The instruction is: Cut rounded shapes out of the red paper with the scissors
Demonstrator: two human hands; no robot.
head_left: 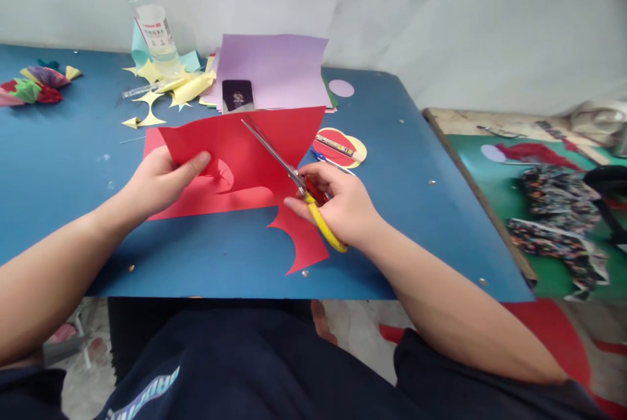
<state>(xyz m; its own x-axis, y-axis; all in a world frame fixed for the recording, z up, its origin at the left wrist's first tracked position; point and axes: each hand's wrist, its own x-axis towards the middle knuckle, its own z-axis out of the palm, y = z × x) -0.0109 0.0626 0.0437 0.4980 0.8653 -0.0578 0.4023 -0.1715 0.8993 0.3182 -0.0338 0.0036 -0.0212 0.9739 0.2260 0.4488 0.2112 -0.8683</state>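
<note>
our left hand (166,178) grips the red sheet (249,162) near its left side, thumb on the near face; a firm, flat pinch should keep the paper from flexing. behind it, the clear bottle (154,28) stands on the desk (392,159) among yellow scraps (193,88), perhaps with a little liquid at its base. the sheet spans between our hands, its upper edge lifted. our right hand (340,201) holds the scissors (323,224) by their handles, blades nearly together; we cannot tell whether paper lies between them. for a clean cut, we do best to feed the sheet round rather than twist the scissors.
</note>
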